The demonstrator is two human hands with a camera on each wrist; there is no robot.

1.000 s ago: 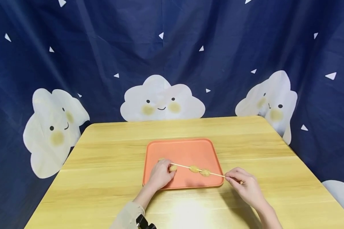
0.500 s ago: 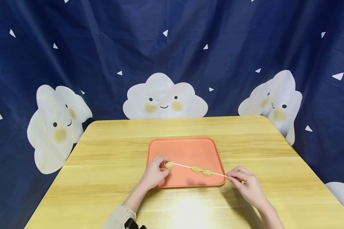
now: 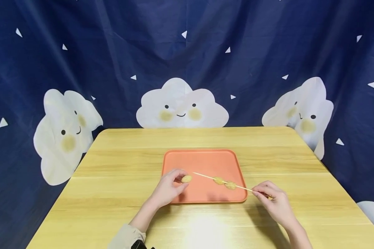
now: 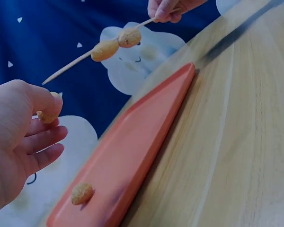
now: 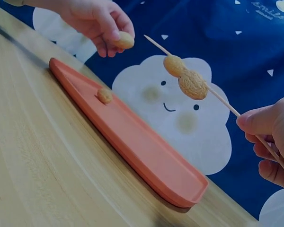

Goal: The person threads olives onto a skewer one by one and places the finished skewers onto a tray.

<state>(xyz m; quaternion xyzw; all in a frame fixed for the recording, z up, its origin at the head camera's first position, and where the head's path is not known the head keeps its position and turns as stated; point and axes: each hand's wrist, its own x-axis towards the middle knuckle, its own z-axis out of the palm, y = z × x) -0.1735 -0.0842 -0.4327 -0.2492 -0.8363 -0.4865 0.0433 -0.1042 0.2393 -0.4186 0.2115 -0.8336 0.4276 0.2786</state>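
My left hand (image 3: 168, 188) pinches a golden-brown, wrinkled oval food ball (image 3: 186, 178) between thumb and fingers, above the left side of the orange tray (image 3: 202, 159). Just beyond that ball, not touching it, the pointed tip of a thin wooden skewer (image 3: 202, 175) faces left. Two similar balls (image 4: 104, 50) are threaded side by side around the skewer's middle. Off the tray's right side, my right hand (image 3: 272, 200) pinches the skewer's other end. Another loose ball (image 4: 82, 194) lies on the tray; in the head view the left hand hides it.
The tray rests on a light wooden table (image 3: 127, 152). Behind the table hangs a dark blue curtain (image 3: 162, 45) printed with white clouds and small triangles.
My left hand has drawn left across the tray, bringing its ball clear into view. The skewer tip, beside the ball earlier, now stands a little apart from it. The head view has shifted slightly.
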